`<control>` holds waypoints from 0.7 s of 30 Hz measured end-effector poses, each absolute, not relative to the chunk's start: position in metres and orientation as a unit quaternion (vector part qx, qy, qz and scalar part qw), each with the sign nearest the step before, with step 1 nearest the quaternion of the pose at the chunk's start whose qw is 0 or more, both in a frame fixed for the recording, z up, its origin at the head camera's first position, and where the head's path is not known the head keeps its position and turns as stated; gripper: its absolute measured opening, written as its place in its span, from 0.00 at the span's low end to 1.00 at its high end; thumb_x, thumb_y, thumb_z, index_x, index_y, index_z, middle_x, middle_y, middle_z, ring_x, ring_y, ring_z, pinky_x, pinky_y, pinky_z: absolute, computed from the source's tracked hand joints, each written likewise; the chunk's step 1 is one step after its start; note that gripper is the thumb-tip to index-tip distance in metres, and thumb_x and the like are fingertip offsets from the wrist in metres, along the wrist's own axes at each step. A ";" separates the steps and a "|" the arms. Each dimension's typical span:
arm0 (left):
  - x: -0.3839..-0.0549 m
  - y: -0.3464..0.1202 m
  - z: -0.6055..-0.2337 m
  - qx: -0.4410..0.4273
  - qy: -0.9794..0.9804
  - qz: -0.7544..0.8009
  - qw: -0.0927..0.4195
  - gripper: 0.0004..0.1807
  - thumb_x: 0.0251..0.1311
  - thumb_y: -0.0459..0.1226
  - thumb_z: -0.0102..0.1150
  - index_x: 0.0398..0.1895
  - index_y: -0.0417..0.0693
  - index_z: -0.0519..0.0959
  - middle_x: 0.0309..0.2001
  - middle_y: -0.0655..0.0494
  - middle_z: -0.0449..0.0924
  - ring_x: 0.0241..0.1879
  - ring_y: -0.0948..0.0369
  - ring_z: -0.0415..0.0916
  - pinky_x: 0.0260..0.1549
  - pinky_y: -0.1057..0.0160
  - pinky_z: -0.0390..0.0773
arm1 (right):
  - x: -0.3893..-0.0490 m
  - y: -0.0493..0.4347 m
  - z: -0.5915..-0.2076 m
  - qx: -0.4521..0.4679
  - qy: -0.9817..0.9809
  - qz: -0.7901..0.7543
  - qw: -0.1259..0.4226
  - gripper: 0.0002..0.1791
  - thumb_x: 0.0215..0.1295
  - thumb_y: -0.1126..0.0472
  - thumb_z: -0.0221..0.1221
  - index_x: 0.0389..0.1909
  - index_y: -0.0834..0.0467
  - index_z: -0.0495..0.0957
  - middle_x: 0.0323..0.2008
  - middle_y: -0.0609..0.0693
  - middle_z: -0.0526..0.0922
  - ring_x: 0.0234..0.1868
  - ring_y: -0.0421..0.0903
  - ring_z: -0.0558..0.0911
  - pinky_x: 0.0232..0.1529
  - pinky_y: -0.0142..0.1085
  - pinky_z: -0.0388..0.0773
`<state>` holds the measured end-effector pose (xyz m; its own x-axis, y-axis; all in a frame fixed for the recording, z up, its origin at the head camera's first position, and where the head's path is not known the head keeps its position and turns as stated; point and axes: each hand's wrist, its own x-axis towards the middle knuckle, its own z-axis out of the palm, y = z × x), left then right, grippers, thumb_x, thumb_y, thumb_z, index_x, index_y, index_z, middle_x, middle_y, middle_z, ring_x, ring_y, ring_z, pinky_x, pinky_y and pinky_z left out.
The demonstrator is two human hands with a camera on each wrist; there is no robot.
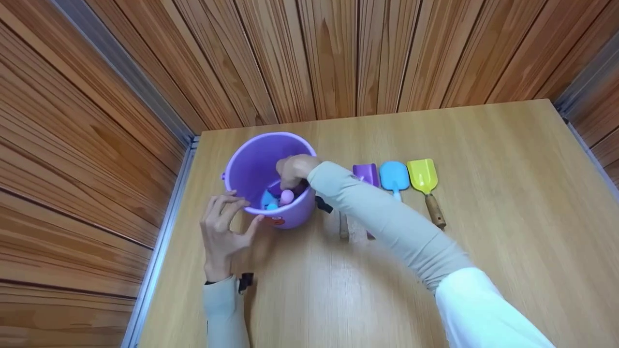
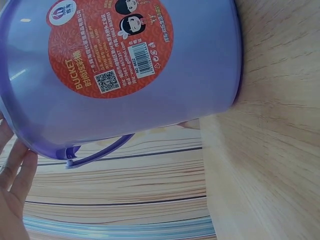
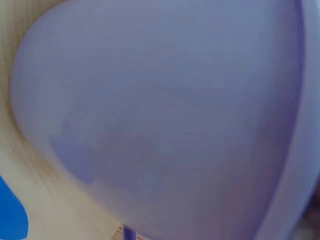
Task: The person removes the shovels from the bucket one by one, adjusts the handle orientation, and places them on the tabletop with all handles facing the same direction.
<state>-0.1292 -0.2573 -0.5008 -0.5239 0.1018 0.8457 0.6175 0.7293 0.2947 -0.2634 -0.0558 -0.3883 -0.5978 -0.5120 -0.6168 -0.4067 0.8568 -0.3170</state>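
A purple bucket [image 1: 268, 140] with a red label [image 2: 110, 47] stands upright toward the table's left side. My left hand [image 1: 225, 229] holds its near-left rim, fingertips over the edge and thumb against the outside. My right hand [image 1: 295, 170] reaches down inside over the right rim, knuckles up. Its fingertips are hidden, and I cannot tell what they hold. Beneath it in the bucket lie a pink round-ended piece [image 1: 287, 196] and a light blue piece [image 1: 269, 199]. The right wrist view is filled by the bucket's outer wall [image 3: 160, 110].
Right of the bucket lie a purple toy shovel [image 1: 366, 174], a blue one [image 1: 394, 175] and a yellow one [image 1: 422, 175] with a wooden handle. My right forearm crosses over part of them. Another wooden handle [image 1: 344, 227] shows near the bucket. Wood-plank walls [image 1: 333, 58] border the table.
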 end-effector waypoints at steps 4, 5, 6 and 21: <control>-0.130 -0.257 -0.502 -0.223 -0.818 -0.297 0.439 0.28 0.60 0.59 0.71 0.39 0.41 0.90 0.41 0.47 0.88 0.48 0.45 0.83 0.57 0.62 0.80 | -0.261 -0.060 -0.388 -0.238 0.897 -0.055 0.368 0.14 0.72 0.53 0.65 0.45 0.57 0.75 0.41 0.51 0.74 0.41 0.46 0.73 0.38 0.35 0.71; -0.130 -0.257 -0.502 -0.223 -0.819 -0.297 0.438 0.28 0.60 0.59 0.71 0.39 0.41 0.90 0.41 0.47 0.88 0.48 0.46 0.83 0.58 0.63 0.79 | -0.260 -0.061 -0.388 -0.234 0.900 -0.053 0.365 0.15 0.71 0.52 0.67 0.47 0.57 0.75 0.41 0.51 0.74 0.42 0.47 0.73 0.41 0.36 0.71; -0.130 -0.257 -0.502 -0.222 -0.819 -0.298 0.437 0.28 0.60 0.59 0.71 0.39 0.41 0.90 0.41 0.47 0.88 0.48 0.46 0.83 0.58 0.64 0.79 | -0.259 -0.062 -0.388 -0.232 0.903 -0.047 0.358 0.17 0.70 0.51 0.68 0.49 0.56 0.76 0.42 0.51 0.74 0.43 0.47 0.73 0.43 0.38 0.71; -0.129 -0.258 -0.501 -0.220 -0.822 -0.302 0.430 0.27 0.60 0.59 0.72 0.39 0.42 0.90 0.41 0.48 0.88 0.49 0.45 0.84 0.59 0.65 0.78 | -0.246 -0.062 -0.360 -0.257 0.924 -0.001 0.282 0.13 0.69 0.62 0.63 0.53 0.56 0.80 0.47 0.51 0.79 0.50 0.52 0.75 0.72 0.53 0.65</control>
<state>-0.1286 -0.2580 -0.5015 -0.5332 0.1016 0.8399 0.6217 0.7203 0.3076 -0.2465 -0.0624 -0.3601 -0.7087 -0.4758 -0.5209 -0.4747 0.8678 -0.1468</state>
